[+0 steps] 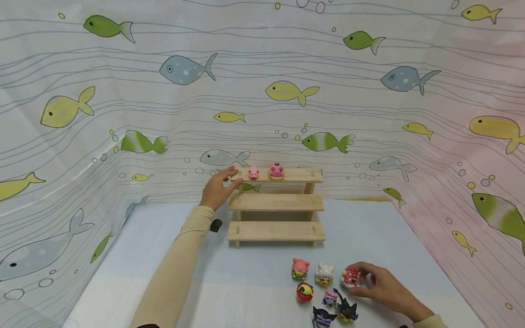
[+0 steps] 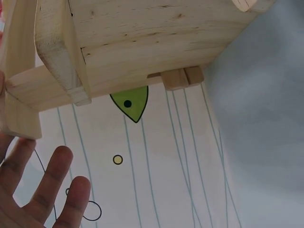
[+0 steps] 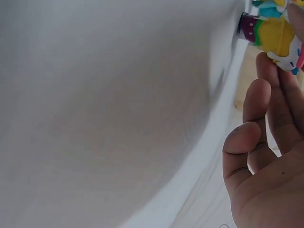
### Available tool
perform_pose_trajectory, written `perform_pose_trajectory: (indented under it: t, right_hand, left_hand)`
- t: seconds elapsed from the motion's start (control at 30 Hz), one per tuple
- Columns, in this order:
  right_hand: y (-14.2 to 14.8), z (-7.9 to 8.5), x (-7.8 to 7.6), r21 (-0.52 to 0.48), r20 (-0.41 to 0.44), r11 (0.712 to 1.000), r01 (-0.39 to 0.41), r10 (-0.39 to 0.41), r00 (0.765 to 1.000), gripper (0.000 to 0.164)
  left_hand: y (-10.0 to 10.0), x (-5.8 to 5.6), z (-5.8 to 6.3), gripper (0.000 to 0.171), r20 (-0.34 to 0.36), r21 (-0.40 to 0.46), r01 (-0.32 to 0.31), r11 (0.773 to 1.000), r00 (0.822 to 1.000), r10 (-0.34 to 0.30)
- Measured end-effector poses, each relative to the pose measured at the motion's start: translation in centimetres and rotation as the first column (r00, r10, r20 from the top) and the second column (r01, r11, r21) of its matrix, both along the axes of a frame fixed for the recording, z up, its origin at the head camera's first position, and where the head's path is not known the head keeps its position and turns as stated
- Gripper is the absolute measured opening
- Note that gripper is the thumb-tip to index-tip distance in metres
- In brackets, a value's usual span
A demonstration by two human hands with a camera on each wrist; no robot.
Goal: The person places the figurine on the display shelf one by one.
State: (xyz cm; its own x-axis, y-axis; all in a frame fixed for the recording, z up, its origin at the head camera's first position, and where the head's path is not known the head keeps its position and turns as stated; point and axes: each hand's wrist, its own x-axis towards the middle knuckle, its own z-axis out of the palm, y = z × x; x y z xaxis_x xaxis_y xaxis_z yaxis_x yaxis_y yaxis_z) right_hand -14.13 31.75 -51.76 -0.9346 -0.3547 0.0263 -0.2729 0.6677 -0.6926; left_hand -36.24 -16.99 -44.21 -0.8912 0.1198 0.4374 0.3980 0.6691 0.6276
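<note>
My left hand (image 1: 217, 189) holds the left end of the top step of a wooden stepped stand (image 1: 276, 230), thumb in front and fingers at the far side. In the left wrist view, its last fingers (image 2: 76, 197) stick out below the board. A pink pig figurine (image 1: 253, 172) stands just right of that hand, beside another pink figurine (image 1: 276, 170) on a tan base. At the lower right, my right hand (image 1: 379, 287) pinches a red-and-white figurine (image 1: 350, 278) between thumb and fingers. The right wrist view shows that figurine's yellow, white and purple parts (image 3: 278, 35).
Left of the held figurine are a salmon figurine (image 1: 300, 269), a white one (image 1: 325, 274), a red round one (image 1: 305, 292), a small pink one (image 1: 329, 297) and two dark ones, one black-eared (image 1: 347, 310). A small black object (image 1: 215, 225) lies left of the stand. Fish-printed cloth (image 1: 262, 68) hangs behind.
</note>
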Motion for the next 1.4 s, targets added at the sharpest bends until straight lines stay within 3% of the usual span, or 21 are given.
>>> perform_pose_trajectory:
  t: [0.2,0.5,0.83,1.4]
  right_hand:
    - [0.2,0.5,-0.3,0.029,-0.031,0.998,0.052,-0.051,0.998,0.044]
    - [0.2,2.8,-1.3,0.026,-0.063,0.991,0.133,-0.131,0.989,0.047]
    - [-0.6,4.9,-3.4,0.015,-0.204,0.992,0.122,-0.116,0.972,0.049]
    - [-3.1,8.0,-7.4,-0.039,-0.244,0.993,0.115,-0.121,0.962,0.043]
  left_hand:
    - [0.1,0.0,0.0,0.054,0.0,-0.001,0.0,1.0,1.0,0.0]
    - [0.1,0.0,0.1,0.054,0.009,0.012,-0.003,1.0,1.0,0.003]
    - [0.1,0.0,0.0,0.053,0.015,0.018,0.002,1.0,1.0,-0.003]
    - [0.0,0.2,0.2,0.053,0.022,0.01,0.002,1.0,1.0,-0.003]
